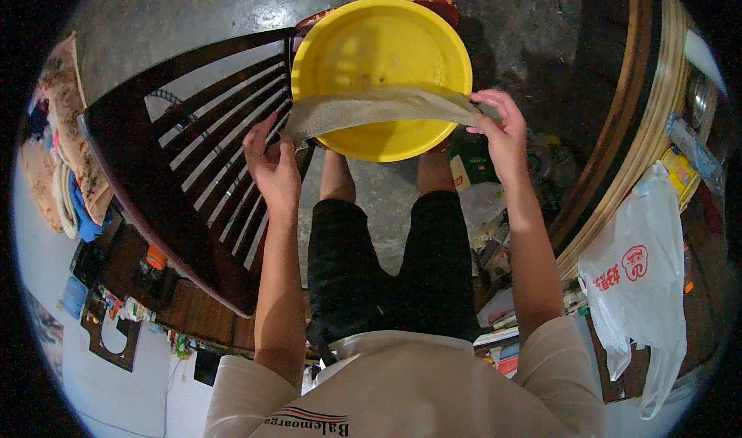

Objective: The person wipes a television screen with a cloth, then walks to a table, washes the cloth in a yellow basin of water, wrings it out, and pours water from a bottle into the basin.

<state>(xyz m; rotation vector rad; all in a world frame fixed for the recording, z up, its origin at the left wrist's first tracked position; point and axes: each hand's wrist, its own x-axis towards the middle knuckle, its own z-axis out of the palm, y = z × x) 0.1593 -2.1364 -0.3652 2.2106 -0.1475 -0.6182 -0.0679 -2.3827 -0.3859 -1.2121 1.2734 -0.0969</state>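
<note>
A folded greyish-tan cloth (377,108) stretches between both my hands, across the near part of a round yellow plastic basin (382,43). My left hand (272,159) pinches the cloth's left end between thumb and fingers, just outside the rim. At the right rim, my right hand (503,128) grips the other end. The cloth sags slightly towards me along its lower edge. Small dark specks show on the basin's floor. Something red and patterned (440,9) shows beneath the basin.
A dark slatted wooden chair back (214,148) stands close on the left. To the right are a curved wooden edge (626,119) and a white plastic bag (637,264). Floral fabric (81,125) lies at far left. Clutter sits on the floor by my right leg.
</note>
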